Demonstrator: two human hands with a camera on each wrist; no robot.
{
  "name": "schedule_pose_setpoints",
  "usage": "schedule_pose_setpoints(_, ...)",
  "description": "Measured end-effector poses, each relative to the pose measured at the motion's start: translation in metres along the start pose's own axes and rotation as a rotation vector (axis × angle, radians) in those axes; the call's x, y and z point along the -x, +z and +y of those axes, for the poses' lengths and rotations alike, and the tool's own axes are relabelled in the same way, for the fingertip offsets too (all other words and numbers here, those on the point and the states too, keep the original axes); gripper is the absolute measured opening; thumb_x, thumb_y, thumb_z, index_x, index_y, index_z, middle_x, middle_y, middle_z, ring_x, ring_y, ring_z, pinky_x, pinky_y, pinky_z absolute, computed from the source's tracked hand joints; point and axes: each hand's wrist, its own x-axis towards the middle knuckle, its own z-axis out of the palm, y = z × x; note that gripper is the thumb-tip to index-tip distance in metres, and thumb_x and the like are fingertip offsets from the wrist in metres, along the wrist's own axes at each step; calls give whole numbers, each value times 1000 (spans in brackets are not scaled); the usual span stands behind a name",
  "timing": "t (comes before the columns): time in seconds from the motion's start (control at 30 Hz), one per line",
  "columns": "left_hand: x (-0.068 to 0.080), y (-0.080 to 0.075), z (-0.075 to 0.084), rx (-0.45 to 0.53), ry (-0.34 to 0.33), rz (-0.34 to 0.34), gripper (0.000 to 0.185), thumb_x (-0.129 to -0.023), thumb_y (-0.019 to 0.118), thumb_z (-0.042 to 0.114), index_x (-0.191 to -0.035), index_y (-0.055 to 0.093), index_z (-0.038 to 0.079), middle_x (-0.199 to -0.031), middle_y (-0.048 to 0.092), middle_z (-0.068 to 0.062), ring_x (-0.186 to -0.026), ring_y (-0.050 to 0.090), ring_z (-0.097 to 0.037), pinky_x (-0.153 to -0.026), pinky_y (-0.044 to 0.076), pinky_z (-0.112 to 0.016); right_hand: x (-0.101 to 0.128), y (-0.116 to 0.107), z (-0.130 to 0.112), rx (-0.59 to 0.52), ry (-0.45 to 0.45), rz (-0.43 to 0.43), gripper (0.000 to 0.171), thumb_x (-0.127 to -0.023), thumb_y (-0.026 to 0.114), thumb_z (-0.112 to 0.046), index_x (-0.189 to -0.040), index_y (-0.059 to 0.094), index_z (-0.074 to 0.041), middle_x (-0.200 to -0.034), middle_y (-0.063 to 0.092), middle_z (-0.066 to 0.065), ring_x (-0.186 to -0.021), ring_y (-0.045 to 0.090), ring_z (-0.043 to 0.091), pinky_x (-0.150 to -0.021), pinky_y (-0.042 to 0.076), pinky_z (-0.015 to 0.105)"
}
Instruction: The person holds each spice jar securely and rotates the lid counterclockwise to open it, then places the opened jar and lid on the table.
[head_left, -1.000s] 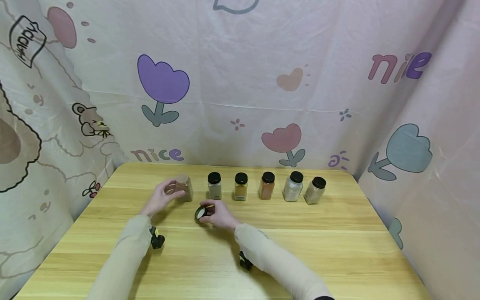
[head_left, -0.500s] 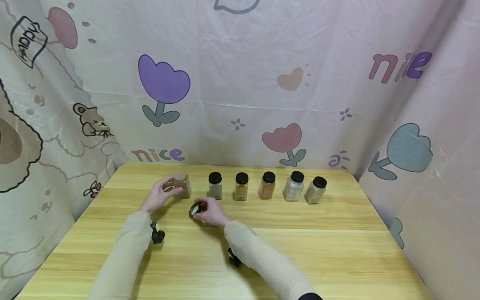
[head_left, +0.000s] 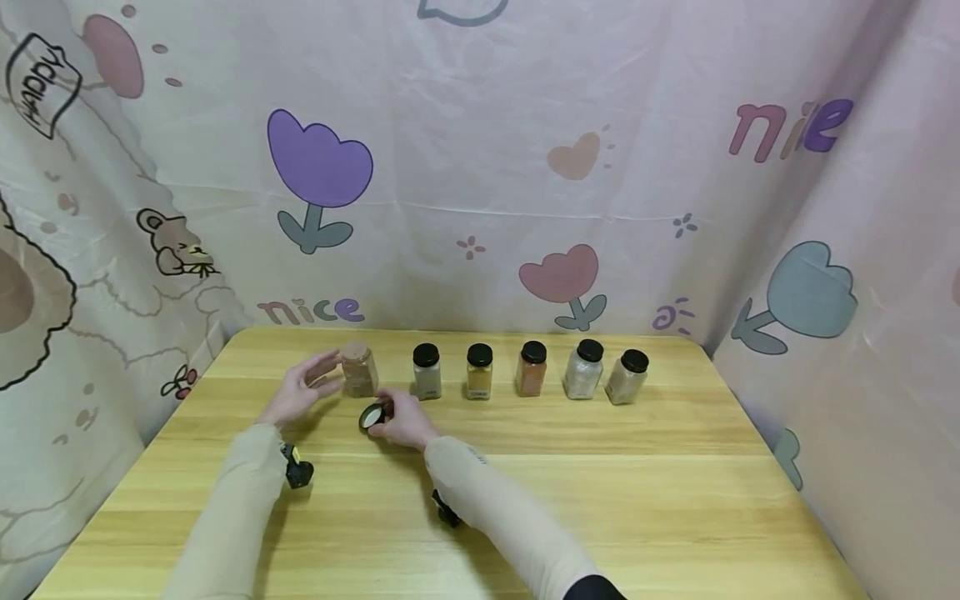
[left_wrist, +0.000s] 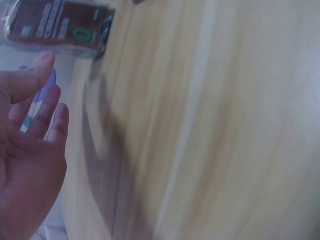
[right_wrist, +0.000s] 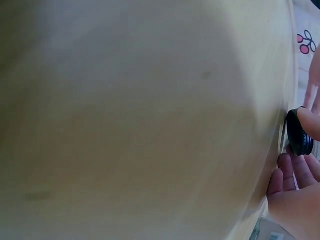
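Observation:
A clear jar of brown powder (head_left: 359, 372) stands upright and lidless at the left end of a row, its label (left_wrist: 55, 22) facing the left wrist camera. My left hand (head_left: 302, 390) is just left of it, with fingers spread and slightly bent, holding nothing. In the left wrist view the thumb tip is close to the jar; whether it touches, I cannot tell. My right hand (head_left: 405, 419) pinches a black screw lid (head_left: 371, 417) between thumb and fingers, in front of the brown jar. The lid is tilted, its pale inside facing left. Its ridged rim (right_wrist: 301, 134) shows in the right wrist view.
Right of the brown jar stand several black-lidded jars: a greyish one (head_left: 427, 372), a yellow one (head_left: 479, 372), an orange one (head_left: 532, 369), a white one (head_left: 583, 371) and a pale one (head_left: 627, 377). A printed curtain (head_left: 450, 150) hangs behind the wooden table (head_left: 600, 500).
My right hand has carried the lid left, toward the brown jar. My left hand has drawn away leftward from that jar, which shifted slightly back and left earlier.

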Motion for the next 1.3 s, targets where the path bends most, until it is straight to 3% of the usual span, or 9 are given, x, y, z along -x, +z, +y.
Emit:
schedule_pose_setpoints(0.13, 5, -10, 3, -83, -13, 51, 68, -95, 57, -7, -154, 25, -8, -155, 33, -35, -136, 50, -34, -113, 47, -30, -6, 7, -3, 66, -20, 1, 60, -82, 82, -8, -137, 58, -8, -126, 69, 8, -105, 64, 13, -90, 53, 19)
schedule_pose_setpoints(0.27, 8, -14, 5, -167, -37, 84, 66, -99, 60, 5, -155, 27, -5, -153, 37, -34, -142, 39, -45, -119, 32, -55, -9, 12, -5, 167, -33, 16, 60, -83, 83, -12, -138, 58, -11, -128, 69, 4, -110, 64, 14, -95, 51, 20)
schedule_pose_setpoints(0.5, 11, -16, 6, -154, -78, 79, 68, -100, 58, 6, -157, 22, -3, -156, 34, -33, -148, 25, -49, -120, 27, -61, -10, 15, -10, 323, -23, 51, 60, -82, 85, -20, -137, 59, -17, -129, 70, -4, -119, 58, 15, -108, 45, 26)
schedule_pose_setpoints(0.8, 14, -14, 7, -187, -45, 109, 69, -92, 54, -13, -155, 25, -6, -151, 38, -37, -147, 24, -52, -121, 22, -67, -7, 14, -14, 302, -9, 27, 67, -80, 87, -23, -140, 56, -20, -134, 67, -10, -134, 52, 17, -117, 41, 30)
schedule_pose_setpoints(0.87, 15, -12, 8, -205, -42, 168, 68, -91, 51, -16, -154, 27, -7, -148, 42, -38, -147, 25, -52, -122, 25, -64, -5, 10, -13, 275, -37, 18, 68, -81, 86, -21, -141, 56, -18, -136, 66, -7, -135, 52, 18, -117, 42, 31)
schedule_pose_setpoints(1.0, 16, -4, 13, -219, -66, 352, 66, -86, 42, -19, -151, 33, -7, -141, 49, -37, -144, 34, -50, -121, 28, -63, 2, -1, -10, 215, -99, 10, 66, -84, 83, -16, -142, 54, -13, -137, 65, 2, -130, 57, 19, -112, 47, 29)
schedule_pose_setpoints(1.13, 16, 9, 19, -210, -106, 527, 66, -82, 36, -17, -147, 40, -7, -136, 54, -33, -134, 46, -44, -120, 33, -60, 11, -12, -7, 187, -153, -5, 64, -87, 80, -16, -144, 52, -10, -135, 65, 6, -114, 62, 20, -95, 52, 22)
schedule_pose_setpoints(1.3, 12, 26, 30, -192, -117, 661, 59, -86, 38, -13, -143, 46, -6, -133, 57, -28, -128, 51, -40, -117, 40, -54, 26, -27, -8, 176, -217, -24, 59, -90, 77, -18, -142, 54, -7, -133, 65, 10, -100, 60, 19, -78, 47, 15)
